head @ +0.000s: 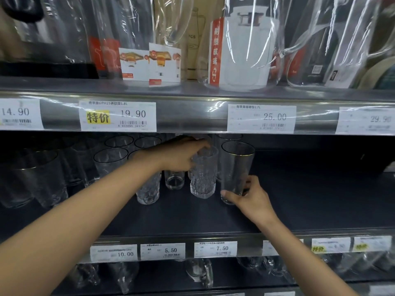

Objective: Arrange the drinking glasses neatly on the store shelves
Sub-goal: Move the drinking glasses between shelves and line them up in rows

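My left hand (181, 155) grips the textured glass (203, 174) by its rim, my right hand (249, 198) pinches the gold-rimmed glass (236, 169) low (mid-lineup), so next I'd probably nudge both into row.

Dark grey store shelving (299, 201), white price tags (117, 116) along front rails, plastic-wrapped pitchers (243, 60) above.
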